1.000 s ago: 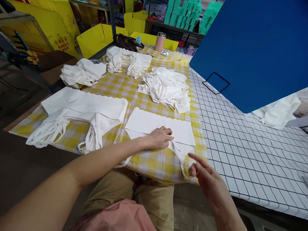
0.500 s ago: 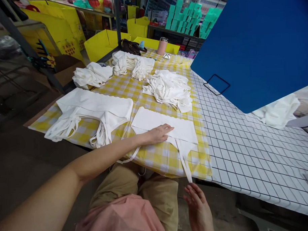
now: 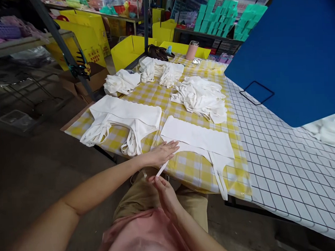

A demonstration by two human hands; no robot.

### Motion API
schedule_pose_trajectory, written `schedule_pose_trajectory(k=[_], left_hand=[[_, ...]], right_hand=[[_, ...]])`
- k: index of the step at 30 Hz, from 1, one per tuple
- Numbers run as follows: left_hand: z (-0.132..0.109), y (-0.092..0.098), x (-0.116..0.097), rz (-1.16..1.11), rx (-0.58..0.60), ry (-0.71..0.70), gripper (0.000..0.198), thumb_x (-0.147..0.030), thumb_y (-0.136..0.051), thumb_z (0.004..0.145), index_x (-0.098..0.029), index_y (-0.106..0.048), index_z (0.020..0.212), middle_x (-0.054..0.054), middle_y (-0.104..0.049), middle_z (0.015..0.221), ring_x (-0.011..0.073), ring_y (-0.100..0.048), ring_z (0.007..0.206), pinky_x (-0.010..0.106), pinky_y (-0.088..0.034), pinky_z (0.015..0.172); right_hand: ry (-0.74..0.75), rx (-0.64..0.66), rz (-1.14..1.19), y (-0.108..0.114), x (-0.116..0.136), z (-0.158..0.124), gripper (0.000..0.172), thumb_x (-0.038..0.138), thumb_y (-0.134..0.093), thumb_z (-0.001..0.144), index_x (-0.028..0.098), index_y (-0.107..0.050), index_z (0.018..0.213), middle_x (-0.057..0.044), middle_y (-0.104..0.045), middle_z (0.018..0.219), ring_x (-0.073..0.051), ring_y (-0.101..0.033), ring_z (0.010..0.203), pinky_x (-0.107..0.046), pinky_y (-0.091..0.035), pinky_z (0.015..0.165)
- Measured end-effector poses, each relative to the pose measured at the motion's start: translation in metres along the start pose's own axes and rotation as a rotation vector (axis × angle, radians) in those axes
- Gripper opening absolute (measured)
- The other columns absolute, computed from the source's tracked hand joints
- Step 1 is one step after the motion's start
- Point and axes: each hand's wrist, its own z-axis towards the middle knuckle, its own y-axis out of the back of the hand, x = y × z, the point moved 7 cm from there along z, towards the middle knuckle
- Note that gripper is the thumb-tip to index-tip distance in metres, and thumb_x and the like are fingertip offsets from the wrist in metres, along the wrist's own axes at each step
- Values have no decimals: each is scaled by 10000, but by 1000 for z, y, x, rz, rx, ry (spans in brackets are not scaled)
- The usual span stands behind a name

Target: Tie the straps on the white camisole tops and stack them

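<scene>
A white camisole top [image 3: 198, 135] with thin straps lies flat on the yellow checked tablecloth [image 3: 185, 172], its scalloped edge away from me. My left hand [image 3: 164, 153] rests on its left part, palm down with fingers stretched. Below it, my right hand [image 3: 160, 184] pinches the left strap [image 3: 162, 169] and holds it taut past the table edge. The other strap [image 3: 221, 186] hangs down at the right, untouched. To the left lies a stack of similar white tops [image 3: 125, 112], their straps bunched toward me.
A crumpled heap of white garments [image 3: 201, 97] lies behind the top, with more white piles [image 3: 122, 82] at the back left. A pink tumbler [image 3: 192, 50] and a dark bag [image 3: 158, 53] stand at the far end. A blue board [image 3: 291, 62] rises over the white grid surface [image 3: 284, 172].
My right hand has let go of the right strap and moved left to grip the left one. My left hand has slid to the top's left side. The view has shifted left.
</scene>
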Motion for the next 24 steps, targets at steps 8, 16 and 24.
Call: schedule_pose_trajectory(k=[8, 16, 24], left_hand=[[0, -1, -2, 56, -53, -14, 478, -158, -329, 905, -133, -273, 1379, 114, -214, 1474, 171, -145, 1372, 404, -150, 1105], [2, 6, 5, -215, -124, 64, 525, -169, -507, 833, -172, -341, 1331, 103, -335, 1431, 166, -191, 1361, 384, -154, 1113], [0, 11, 5, -251, -155, 3, 360, -169, -589, 794, -163, -534, 1150, 134, -350, 1416, 205, -243, 1345, 401, -174, 1099]], right_hand=[[22, -188, -176, 51, 57, -84, 468, 470, -611, 758, 272, -551, 1177, 27, -551, 620, -86, -423, 437, -210, -358, 425], [-41, 79, -174, 60, 120, -89, 238, 389, -652, 705, 203, -703, 844, -110, -693, 837, -197, -620, 573, -309, -477, 523], [255, -223, -10, 90, 186, -20, 367, 250, -803, 483, 259, -679, 828, -67, -678, 939, -135, -579, 630, -227, -420, 489]])
